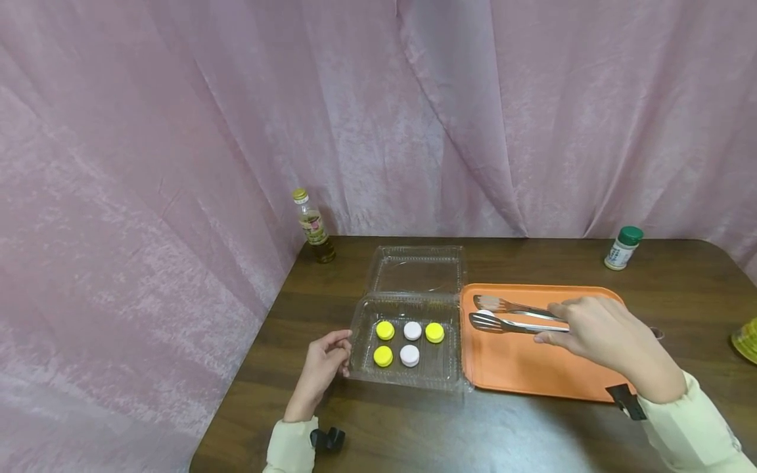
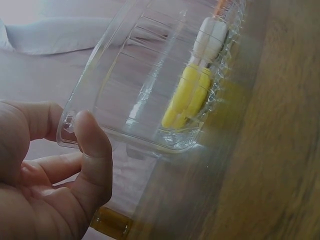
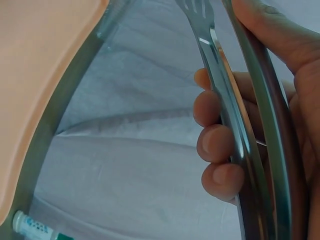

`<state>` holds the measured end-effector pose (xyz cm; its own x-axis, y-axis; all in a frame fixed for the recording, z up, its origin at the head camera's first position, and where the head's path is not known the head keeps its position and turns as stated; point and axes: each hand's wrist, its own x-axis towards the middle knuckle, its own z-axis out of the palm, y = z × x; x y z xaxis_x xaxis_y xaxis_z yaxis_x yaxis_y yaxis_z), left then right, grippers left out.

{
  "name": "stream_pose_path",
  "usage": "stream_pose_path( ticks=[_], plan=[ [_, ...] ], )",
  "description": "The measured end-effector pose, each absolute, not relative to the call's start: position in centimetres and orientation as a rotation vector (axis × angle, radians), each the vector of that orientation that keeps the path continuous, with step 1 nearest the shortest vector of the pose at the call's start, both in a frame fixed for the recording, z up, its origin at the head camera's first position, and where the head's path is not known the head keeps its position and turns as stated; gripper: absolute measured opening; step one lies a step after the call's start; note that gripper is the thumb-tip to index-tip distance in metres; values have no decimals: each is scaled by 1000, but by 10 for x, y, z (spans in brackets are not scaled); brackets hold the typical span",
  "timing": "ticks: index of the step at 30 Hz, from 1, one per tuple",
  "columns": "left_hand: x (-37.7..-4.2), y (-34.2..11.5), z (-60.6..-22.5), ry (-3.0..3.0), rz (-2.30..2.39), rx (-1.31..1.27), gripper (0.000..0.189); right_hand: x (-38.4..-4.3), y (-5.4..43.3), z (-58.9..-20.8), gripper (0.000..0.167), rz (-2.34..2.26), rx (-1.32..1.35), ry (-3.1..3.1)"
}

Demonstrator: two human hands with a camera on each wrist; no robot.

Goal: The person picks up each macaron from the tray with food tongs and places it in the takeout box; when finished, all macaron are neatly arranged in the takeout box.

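With my right hand (image 1: 597, 332) I grip metal serving tongs (image 1: 520, 327) by their arms, fingers curled round them in the right wrist view. The slotted tong heads are spread apart over the orange tray (image 1: 550, 368), on either side of a white macaron (image 1: 485, 314), which they partly hide. My left hand (image 1: 326, 358) pinches the left rim of an open clear plastic clamshell box (image 1: 367, 368); the left wrist view shows thumb and finger at its corner. In the box sit yellow macarons (image 1: 384, 330) and two white macarons (image 1: 412, 330), in two rows.
The box's clear lid (image 1: 420, 269) lies folded back behind it. An oil bottle (image 1: 314, 230) stands at the back left, a green-capped shaker jar (image 1: 623, 248) at the back right. Something yellow (image 1: 748, 340) shows at the right edge. A pink curtain (image 1: 378, 118) hangs behind the wooden table (image 1: 390, 427).
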<state>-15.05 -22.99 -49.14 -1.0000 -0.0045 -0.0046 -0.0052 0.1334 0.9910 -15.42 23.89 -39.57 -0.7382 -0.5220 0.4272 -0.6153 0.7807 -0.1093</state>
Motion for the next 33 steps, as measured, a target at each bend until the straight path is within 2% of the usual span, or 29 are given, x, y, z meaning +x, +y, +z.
stream_pose_path(
  ticks=[3,14,22,33],
  plan=[
    [-150,-230,-491,2364,2070,-18,39,-158,234,-395,43,341,888,-2562],
    [-147,-230,-491,2320,2094,-45,38,-162,210,-391,29,407,923,-2687],
    [-150,-230,-491,2309,2115,-62,39,-167,190,-390,31,433,1016,-2725],
    [-151,-228,-491,2341,2104,-32,42,-171,163,-390,43,359,1167,-2711]
  ],
)
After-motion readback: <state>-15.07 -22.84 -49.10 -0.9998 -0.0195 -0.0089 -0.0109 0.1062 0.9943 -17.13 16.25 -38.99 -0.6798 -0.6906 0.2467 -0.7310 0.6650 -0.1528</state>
